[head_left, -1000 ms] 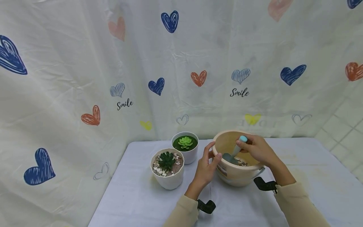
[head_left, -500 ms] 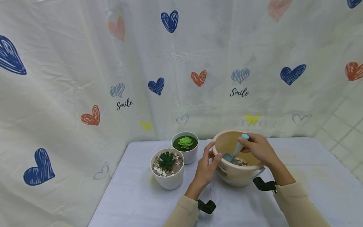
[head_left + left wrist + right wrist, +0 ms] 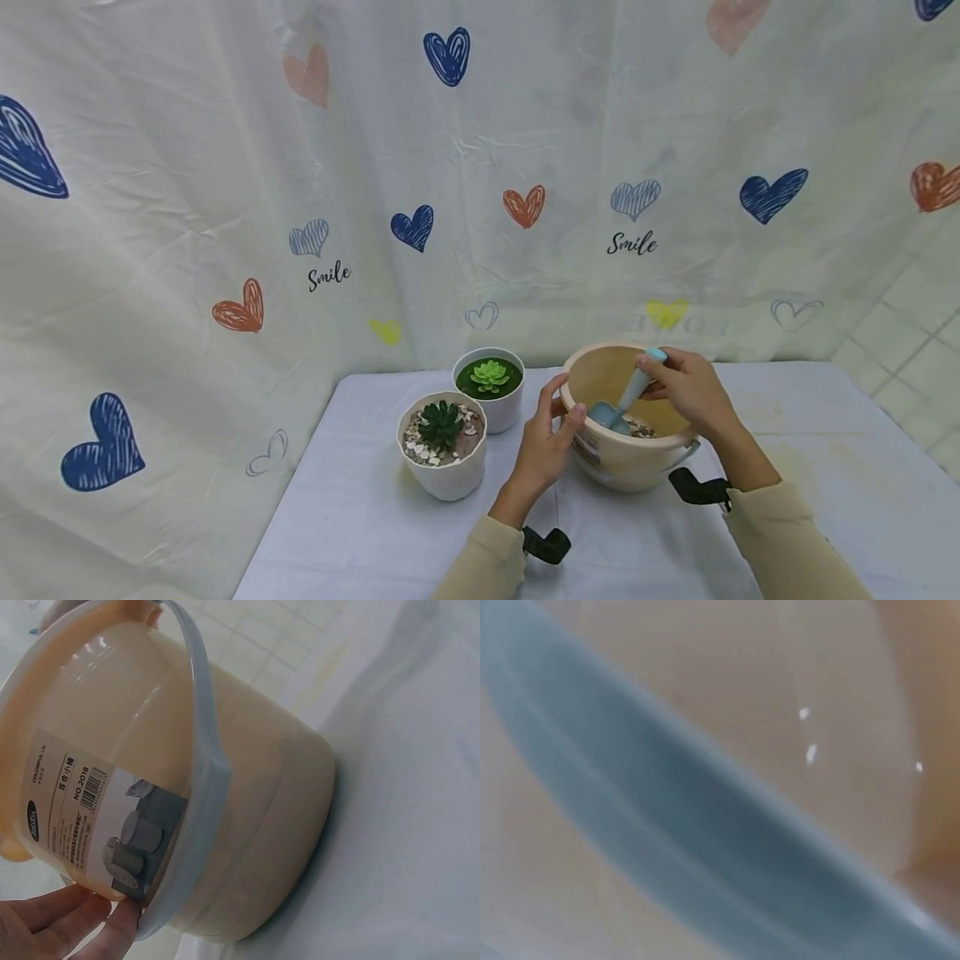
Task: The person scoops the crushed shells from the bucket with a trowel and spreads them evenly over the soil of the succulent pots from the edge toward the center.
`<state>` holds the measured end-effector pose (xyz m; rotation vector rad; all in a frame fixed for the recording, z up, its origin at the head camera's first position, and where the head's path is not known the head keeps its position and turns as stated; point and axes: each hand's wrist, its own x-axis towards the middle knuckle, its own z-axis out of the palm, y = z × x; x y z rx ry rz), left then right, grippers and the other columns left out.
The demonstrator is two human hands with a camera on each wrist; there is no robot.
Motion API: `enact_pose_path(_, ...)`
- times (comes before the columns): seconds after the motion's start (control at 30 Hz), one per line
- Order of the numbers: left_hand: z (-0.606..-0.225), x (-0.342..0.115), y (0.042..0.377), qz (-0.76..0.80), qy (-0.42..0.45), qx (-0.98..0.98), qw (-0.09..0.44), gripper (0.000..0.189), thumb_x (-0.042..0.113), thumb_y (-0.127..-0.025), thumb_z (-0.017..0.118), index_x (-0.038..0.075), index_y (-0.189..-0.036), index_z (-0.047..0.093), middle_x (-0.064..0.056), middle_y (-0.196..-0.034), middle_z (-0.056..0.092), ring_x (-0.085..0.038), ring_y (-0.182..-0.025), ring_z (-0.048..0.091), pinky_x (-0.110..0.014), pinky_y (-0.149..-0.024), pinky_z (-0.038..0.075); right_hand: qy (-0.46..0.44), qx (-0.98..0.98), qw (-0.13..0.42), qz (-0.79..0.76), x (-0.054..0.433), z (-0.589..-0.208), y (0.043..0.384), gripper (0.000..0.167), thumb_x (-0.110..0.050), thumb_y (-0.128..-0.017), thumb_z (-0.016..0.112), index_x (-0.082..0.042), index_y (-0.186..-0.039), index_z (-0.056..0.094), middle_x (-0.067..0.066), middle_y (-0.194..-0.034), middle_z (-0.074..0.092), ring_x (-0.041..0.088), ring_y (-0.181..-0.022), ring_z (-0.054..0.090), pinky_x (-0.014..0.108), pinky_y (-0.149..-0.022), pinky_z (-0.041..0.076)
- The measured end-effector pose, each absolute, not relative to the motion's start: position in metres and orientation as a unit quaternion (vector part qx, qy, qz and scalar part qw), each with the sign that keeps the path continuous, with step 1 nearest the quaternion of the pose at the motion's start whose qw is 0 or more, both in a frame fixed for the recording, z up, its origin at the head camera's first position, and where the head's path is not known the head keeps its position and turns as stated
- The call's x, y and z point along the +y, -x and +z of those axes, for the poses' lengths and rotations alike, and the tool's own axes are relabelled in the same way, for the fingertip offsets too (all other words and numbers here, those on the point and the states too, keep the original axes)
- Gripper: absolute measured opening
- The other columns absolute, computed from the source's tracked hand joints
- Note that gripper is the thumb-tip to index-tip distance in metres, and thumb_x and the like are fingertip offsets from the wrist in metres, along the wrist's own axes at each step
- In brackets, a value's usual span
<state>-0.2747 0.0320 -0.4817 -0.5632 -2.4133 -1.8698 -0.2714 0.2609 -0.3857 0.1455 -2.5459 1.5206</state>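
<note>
A white sheet (image 3: 540, 125) printed with hearts hangs behind the white-covered tabletop (image 3: 352, 533). Just right of the middle of the tabletop's far edge stands a cream bucket (image 3: 633, 467), upright, its blue-grey handle (image 3: 206, 750) lowered across a labelled side. A wavy-rimmed white pot (image 3: 450, 482) stands towards the far left corner. The left hand (image 3: 543, 446) spreads its thumb and fingers against the bucket's outer left side; the right hand (image 3: 690, 396) pinches the upper handle of a light-blue scoop. A smooth white pot (image 3: 507, 414) stands nearer the far edge. The scoop (image 3: 635, 389) leans inside the bucket, its blade low beside small pebbles (image 3: 641, 430). The pots hold a dark-green succulent (image 3: 441, 427) and a smaller bright-green succulent (image 3: 490, 375).
</note>
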Motion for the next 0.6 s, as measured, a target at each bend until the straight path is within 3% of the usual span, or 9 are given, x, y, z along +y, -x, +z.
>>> enact_pose_path(0.17, -0.4821, 0.0327, 0.2753, -0.599, 0.181, -0.779, 0.022, 0.054, 0.057, -0.103, 0.049, 0.048, -0.154, 0.031, 0.0, -0.136, 0.067, -0.014, -0.13, 0.059, -0.043, -0.103, 0.052, -0.05, -0.849, 0.099, 0.517, 0.2624, -0.3865, 0.2696, 0.051, -0.035, -0.108, 0.052, 0.011, -0.125, 0.062, 0.021, -0.103, 0.071, 0.015, -0.077, 0.076, 0.032, -0.073, 0.062)
enact_pose_path(0.6, -0.4838, 0.0328, 0.2768, -0.599, 0.182, -0.779, 0.022, 0.054, 0.056, -0.103, 0.048, 0.048, -0.154, 0.031, -0.001, -0.137, 0.067, -0.014, -0.13, 0.058, -0.043, -0.101, 0.052, -0.003, -0.835, 0.109, 0.539, 0.2655, -0.3887, 0.2731, 0.059, -0.045, -0.106, 0.051, 0.009, -0.129, 0.059, -0.003, -0.086, 0.073, 0.015, -0.073, 0.076, 0.022, -0.072, 0.059)
